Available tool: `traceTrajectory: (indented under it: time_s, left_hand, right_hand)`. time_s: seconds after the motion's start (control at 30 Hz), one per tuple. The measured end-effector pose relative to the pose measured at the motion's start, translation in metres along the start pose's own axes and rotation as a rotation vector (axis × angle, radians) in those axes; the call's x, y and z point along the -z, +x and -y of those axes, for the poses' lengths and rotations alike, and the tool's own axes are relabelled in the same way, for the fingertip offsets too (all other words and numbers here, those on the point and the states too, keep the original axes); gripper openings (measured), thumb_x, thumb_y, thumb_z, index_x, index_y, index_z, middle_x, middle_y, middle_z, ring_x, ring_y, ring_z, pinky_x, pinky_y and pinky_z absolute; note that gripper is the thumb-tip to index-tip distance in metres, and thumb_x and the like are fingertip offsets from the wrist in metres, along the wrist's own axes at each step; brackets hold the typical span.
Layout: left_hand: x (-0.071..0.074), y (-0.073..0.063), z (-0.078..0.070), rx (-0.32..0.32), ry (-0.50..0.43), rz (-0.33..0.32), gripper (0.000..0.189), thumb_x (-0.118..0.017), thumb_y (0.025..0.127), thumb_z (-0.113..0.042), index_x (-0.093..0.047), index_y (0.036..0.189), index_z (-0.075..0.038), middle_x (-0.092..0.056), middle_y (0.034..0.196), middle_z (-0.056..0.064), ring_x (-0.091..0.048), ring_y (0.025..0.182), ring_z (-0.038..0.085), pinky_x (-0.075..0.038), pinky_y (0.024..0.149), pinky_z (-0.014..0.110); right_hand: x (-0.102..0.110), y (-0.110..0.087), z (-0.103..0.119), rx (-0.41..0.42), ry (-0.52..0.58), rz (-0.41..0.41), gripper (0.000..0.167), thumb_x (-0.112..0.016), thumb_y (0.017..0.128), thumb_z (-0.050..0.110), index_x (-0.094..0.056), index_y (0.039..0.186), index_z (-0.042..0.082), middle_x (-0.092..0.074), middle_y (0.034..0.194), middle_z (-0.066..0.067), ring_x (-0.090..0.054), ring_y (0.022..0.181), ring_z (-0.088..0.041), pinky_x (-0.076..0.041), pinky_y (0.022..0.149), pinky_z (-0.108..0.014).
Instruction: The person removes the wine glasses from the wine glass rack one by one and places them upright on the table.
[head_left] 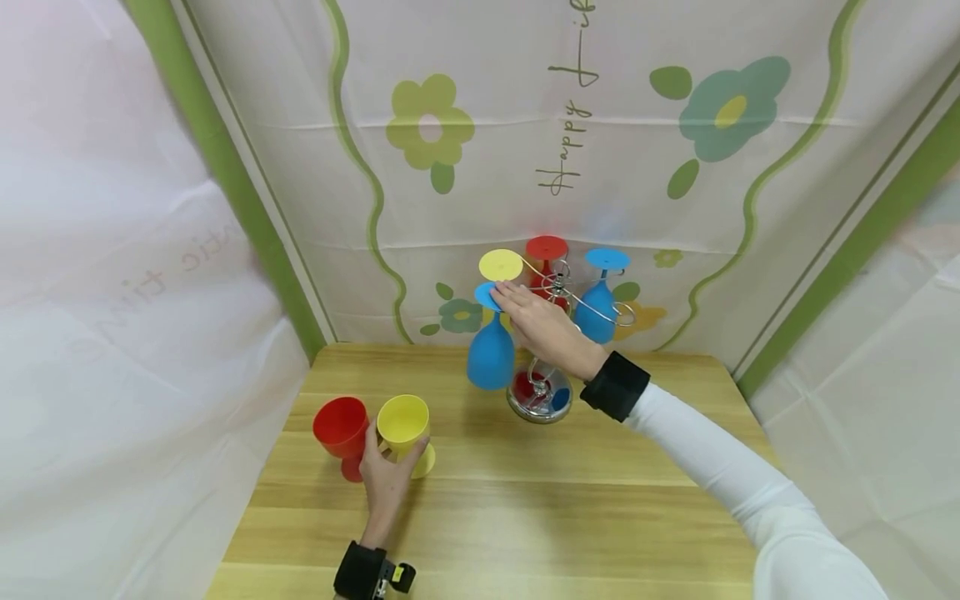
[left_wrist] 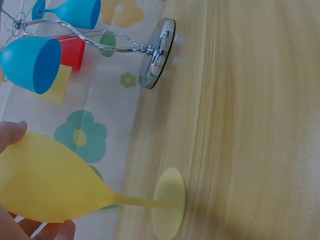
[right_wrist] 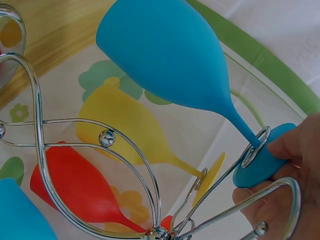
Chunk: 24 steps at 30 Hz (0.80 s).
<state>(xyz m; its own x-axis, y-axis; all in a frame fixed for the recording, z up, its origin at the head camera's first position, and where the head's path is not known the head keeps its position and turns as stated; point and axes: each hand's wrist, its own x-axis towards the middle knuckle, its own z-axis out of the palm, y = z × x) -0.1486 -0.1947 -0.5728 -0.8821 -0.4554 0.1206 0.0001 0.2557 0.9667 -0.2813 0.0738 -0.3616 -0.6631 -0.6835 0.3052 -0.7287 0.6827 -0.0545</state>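
Note:
A yellow goblet (head_left: 403, 419) is upright at the left of the table, its bowl gripped between the thumb and fingers of my left hand (head_left: 386, 483). Close on its left stands a red goblet (head_left: 341, 427). My right hand (head_left: 546, 332) pinches the round foot of a blue goblet (right_wrist: 165, 55), which hangs upside down with its stem in a loop of the chrome rack (head_left: 557, 287). Another yellow goblet (right_wrist: 122, 122), a red one (right_wrist: 75, 185) and a second blue one (head_left: 597, 312) hang bowl-down from other arms of the rack.
The rack's round chrome base (head_left: 540, 396) sits on the wooden table (head_left: 570, 517) near its back edge. A white cloth (head_left: 517, 158) with printed flowers rises behind the table, with pale cloth at both sides. Empty curled rack arms (right_wrist: 295, 210) project beside my right hand.

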Motion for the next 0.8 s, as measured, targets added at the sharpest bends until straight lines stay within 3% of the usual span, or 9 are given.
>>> traceTrajectory:
  time_s: [0.8]
  left_hand:
    - [-0.0005, -0.0021, -0.0008, -0.003, -0.007, 0.008, 0.087, -0.087, 0.083, -0.026, -0.039, 0.153, -0.009, -0.051, 0.150, 0.018, -0.051, 0.131, 0.038, -0.046, 0.108, 0.062]
  right_hand:
    - [-0.0018, 0.0060, -0.0017, -0.035, 0.012, 0.005, 0.058, -0.060, 0.101, 0.010, -0.039, 0.154, -0.003, -0.041, 0.160, -0.021, -0.037, 0.151, -0.036, -0.034, 0.122, -0.049]
